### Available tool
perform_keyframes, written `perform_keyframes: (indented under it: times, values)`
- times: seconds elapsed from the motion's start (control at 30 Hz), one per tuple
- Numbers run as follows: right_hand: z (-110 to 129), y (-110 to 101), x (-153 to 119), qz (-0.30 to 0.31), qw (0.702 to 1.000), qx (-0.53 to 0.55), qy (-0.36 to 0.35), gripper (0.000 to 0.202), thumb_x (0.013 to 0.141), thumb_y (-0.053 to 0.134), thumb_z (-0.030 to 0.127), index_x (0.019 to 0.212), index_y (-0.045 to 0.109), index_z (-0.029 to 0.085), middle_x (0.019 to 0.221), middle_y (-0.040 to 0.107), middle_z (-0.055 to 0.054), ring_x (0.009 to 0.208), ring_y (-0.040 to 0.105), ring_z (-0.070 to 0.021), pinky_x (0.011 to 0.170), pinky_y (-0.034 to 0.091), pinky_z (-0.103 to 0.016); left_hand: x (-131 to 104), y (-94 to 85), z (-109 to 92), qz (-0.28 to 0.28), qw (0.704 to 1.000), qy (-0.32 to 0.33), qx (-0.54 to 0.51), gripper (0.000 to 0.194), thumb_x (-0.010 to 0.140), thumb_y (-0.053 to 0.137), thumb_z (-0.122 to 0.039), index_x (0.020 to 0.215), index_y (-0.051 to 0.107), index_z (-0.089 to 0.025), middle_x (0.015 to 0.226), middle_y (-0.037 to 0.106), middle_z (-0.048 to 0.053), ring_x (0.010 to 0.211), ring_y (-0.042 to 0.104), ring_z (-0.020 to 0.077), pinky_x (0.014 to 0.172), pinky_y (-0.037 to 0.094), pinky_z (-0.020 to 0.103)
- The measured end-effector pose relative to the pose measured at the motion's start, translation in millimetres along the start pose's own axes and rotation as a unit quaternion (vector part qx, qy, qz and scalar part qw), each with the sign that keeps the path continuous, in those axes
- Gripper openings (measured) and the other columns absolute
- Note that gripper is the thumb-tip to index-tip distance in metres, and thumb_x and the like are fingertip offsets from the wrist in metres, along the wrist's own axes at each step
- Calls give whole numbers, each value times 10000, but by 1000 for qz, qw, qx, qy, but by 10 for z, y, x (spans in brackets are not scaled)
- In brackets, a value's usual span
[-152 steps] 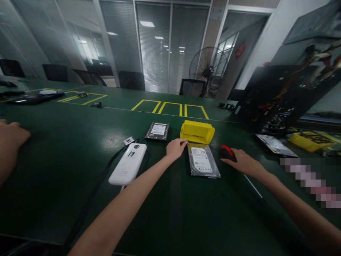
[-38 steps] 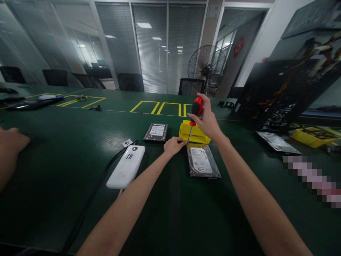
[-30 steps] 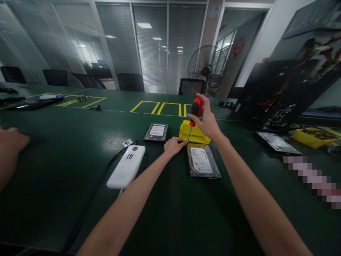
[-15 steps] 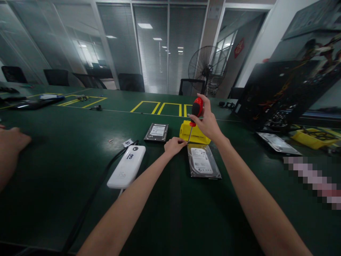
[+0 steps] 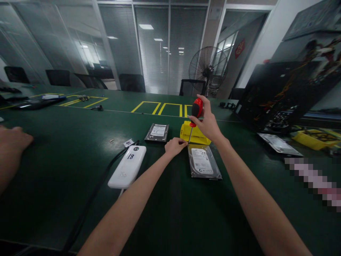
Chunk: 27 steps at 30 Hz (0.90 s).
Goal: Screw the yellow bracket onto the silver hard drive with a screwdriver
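My right hand [image 5: 209, 119] grips the red and black handle of a screwdriver [image 5: 197, 108]. Its shaft slants down to the far left corner of a silver hard drive [image 5: 202, 161] with a white label, lying flat. Fingers pinched at that corner, my left hand [image 5: 175, 146] is beside the screwdriver tip; whatever is between its fingertips is too small to make out. Just behind the drive stands a yellow plastic box [image 5: 195, 133], partly covered by the screwdriver and my right hand. A second hard drive [image 5: 157, 132] rests to the left, beyond my left hand.
A white power bank [image 5: 128, 167] marked 18 and a black cable [image 5: 101, 181] lie left of my forearm. Another person's hand [image 5: 16, 142] is at the far left. On the right are another drive [image 5: 278, 144], a yellow tray [image 5: 317, 138] and a black computer case [image 5: 269, 96].
The whole view has shifted very slightly. Both hands, the screwdriver and the hard drive keep the same places relative to each other.
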State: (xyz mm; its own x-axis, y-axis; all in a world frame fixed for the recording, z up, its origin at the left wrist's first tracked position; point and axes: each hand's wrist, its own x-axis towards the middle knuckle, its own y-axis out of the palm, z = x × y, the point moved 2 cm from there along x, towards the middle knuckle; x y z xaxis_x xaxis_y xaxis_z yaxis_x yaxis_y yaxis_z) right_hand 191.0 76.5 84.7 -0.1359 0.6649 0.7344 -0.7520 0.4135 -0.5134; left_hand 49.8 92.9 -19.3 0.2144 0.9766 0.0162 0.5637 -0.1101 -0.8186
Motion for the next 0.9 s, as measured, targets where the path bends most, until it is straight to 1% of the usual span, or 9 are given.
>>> perform_keyframes:
  times: [0.1,0.2,0.3,0.4,0.57,0.67,0.83,0.9]
  values:
    - [13,-1,-7,-7,1000,-6,-2,711,787,605,324,1382,216,310,1140,550,-90,768,642,-233,673,580,-491,19,16,16,-5,1000,4,0,289,826,548,-492,1010,709,-340,1046,705,-32,993,635,221,786,488,279]
    - [31,4,-9,-14,1000,0,-5,688,779,609,299,1360,241,298,1200,516,-98,822,639,-229,699,583,-467,29,28,24,-6,1000,3,4,287,823,547,-500,1003,709,-345,1049,703,-33,993,634,221,793,484,285]
    - [15,20,-4,-26,1000,11,-3,677,772,611,299,1341,245,285,1178,513,-96,856,638,-235,743,575,-492,29,34,27,-7,1000,6,4,290,828,541,-500,1009,704,-343,1064,700,-30,997,632,215,796,476,280]
    - [-44,40,9,-39,999,30,13,673,770,610,304,1330,238,282,1137,519,-95,823,643,-233,766,566,-522,34,42,36,-6,1000,10,2,285,829,537,-497,1009,700,-348,1077,695,-36,1000,630,216,790,475,284]
    - [-112,70,19,-36,998,51,15,697,780,600,280,1351,202,287,1135,508,-96,841,644,-225,808,565,-496,53,53,58,-5,1000,9,0,284,821,543,-498,1005,701,-349,1076,694,-41,1003,628,217,792,475,287]
    - [-100,79,12,-30,998,52,11,687,786,587,275,1358,206,288,1137,504,-88,855,640,-223,808,563,-497,55,57,57,-6,1000,12,-2,285,818,549,-498,1004,703,-348,1059,700,-40,992,633,212,786,474,276]
    - [-36,73,5,-40,997,63,7,695,770,593,234,1368,245,301,1219,480,-82,947,624,-239,863,530,-522,46,63,38,-9,1000,8,-6,273,816,556,-484,991,711,-345,1043,705,-34,993,634,216,776,474,274]
    - [-18,73,6,-39,997,61,12,702,771,591,226,1378,247,303,1227,481,-84,943,625,-246,857,528,-536,56,62,49,-9,1000,10,-11,271,815,558,-481,991,711,-342,1044,704,-33,995,633,221,777,473,278]
